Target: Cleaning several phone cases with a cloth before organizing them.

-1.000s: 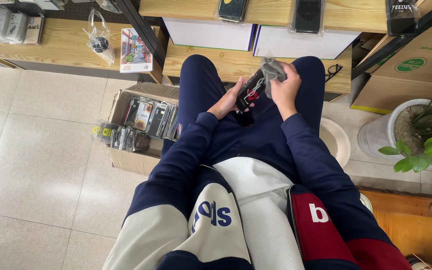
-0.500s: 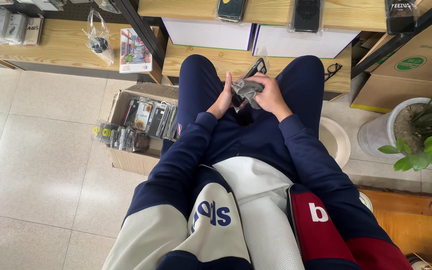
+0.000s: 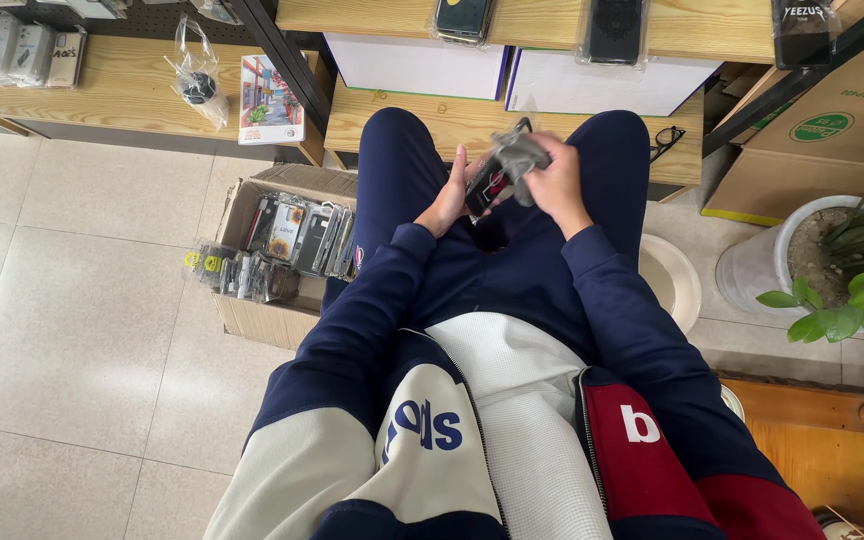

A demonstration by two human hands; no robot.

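In the head view, the person sits with both hands raised over the lap, between the knees. The left hand (image 3: 449,200) cradles a dark phone case (image 3: 487,183) from below and the side, fingers curled along its edge. The right hand (image 3: 550,180) is closed on a crumpled grey cloth (image 3: 517,155), pressing it against the upper face of the case.

The case looks light and thin, probably smooth plastic, so it may slip under a loose grip; holding it by its long edges, as the left hand does, seems the steadiest hold. The cloth is soft and limp and bunches easily in the fingers.

On the floor to the person's left stands an open cardboard box (image 3: 282,322) packed with more packaged cases. Wooden shelves (image 3: 132,105) run ahead, a pair of glasses (image 3: 666,141) lies on the lower board, and a potted plant (image 3: 842,275) stands to the right.
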